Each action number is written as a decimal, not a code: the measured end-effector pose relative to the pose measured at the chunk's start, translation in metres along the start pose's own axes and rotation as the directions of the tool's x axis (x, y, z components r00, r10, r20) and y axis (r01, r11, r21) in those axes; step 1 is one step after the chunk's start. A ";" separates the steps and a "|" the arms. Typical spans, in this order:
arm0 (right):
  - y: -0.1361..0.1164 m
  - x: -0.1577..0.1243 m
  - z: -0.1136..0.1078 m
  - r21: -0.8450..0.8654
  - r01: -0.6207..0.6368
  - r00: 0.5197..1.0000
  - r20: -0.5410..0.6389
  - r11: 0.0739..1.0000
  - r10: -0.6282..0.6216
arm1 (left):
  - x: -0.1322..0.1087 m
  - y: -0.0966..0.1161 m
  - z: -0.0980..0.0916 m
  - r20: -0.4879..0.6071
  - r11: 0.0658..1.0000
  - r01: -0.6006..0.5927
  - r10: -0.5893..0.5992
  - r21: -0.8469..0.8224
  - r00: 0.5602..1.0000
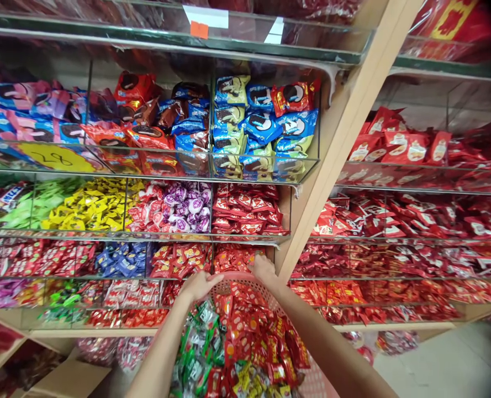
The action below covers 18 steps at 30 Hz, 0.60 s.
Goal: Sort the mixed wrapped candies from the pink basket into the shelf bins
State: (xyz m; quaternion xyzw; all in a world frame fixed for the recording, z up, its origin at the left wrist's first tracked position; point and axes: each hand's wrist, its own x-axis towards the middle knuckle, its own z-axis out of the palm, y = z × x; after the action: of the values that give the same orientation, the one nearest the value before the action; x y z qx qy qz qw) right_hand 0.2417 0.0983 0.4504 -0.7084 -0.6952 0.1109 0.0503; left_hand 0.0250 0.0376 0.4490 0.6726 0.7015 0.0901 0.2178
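Observation:
A pink perforated plastic basket [320,381] hangs in front of me, tilted so that its far rim meets the shelf. Wrapped sweets fill it: red packets [249,315], green-and-clear packets [198,354] and a few yellow ones [249,378]. My left hand [199,286] is closed on the basket's far left rim, thumb over the edge. At the far right rim, my right hand [265,269] reaches up to a bin of red-wrapped sweets [231,258]. Its fingers are curled at the bin's front; what they hold is too small to make out.
Clear-fronted shelves rise ahead, with blue biscuit packs [262,127], yellow sweets [90,204] and purple-white sweets [187,204]. A slanting wooden post [336,160] divides them from red packets [411,143] on the right. A cardboard box [71,376] stands low at left.

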 end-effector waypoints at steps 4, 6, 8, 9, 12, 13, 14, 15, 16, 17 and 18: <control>-0.001 -0.003 -0.001 0.013 0.003 1.000 -0.021 1.000 -0.003 | 0.001 0.000 0.001 0.003 1.000 0.005 -0.005 0.000 1.000; -0.002 -0.006 -0.002 0.021 0.009 0.999 -0.036 1.000 -0.008 | 0.002 -0.002 0.002 0.002 1.000 0.010 -0.010 -0.002 1.000; -0.002 -0.009 -0.005 0.036 0.018 0.998 -0.057 0.999 -0.016 | 0.003 -0.003 0.003 0.002 1.000 0.010 -0.010 -0.007 1.000; -0.002 -0.011 -0.007 0.047 0.025 0.997 -0.075 0.999 -0.021 | 0.004 -0.003 0.003 0.002 1.000 0.010 -0.010 -0.008 1.000; -0.002 -0.021 -0.014 0.077 0.064 0.986 -0.160 0.995 -0.051 | 0.004 -0.003 0.003 0.001 1.000 0.009 -0.009 -0.005 1.000; -0.002 -0.026 -0.016 0.121 0.093 0.976 -0.206 0.988 -0.067 | 0.003 -0.003 0.003 0.001 1.000 0.006 -0.006 -0.005 1.000; -0.001 -0.032 -0.017 0.204 0.133 0.964 -0.254 0.970 -0.079 | 0.003 -0.003 0.003 0.000 1.000 0.001 -0.001 -0.008 1.000; -0.001 -0.038 -0.018 0.328 0.175 0.955 -0.288 0.928 -0.079 | 0.003 -0.003 0.002 0.000 1.000 -0.002 0.002 -0.012 1.000; 0.000 -0.045 -0.017 0.486 0.204 0.953 -0.298 0.850 -0.058 | 0.003 -0.003 0.002 0.001 1.000 -0.001 0.002 -0.014 1.000; 0.001 -0.053 -0.016 0.655 0.204 0.963 -0.267 0.728 -0.030 | 0.003 -0.003 0.002 0.003 1.000 0.001 -0.001 -0.015 1.000; 0.002 -0.061 -0.015 0.801 0.164 0.981 -0.193 0.576 -0.010 | 0.003 -0.003 0.003 0.005 1.000 0.006 -0.006 -0.015 1.000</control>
State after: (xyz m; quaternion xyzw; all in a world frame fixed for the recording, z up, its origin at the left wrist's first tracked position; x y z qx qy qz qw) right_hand 0.2466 0.0387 0.4694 -0.5781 -0.5943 0.3544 0.4325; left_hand 0.0236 0.0402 0.4448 0.6692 0.7022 0.0932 0.2246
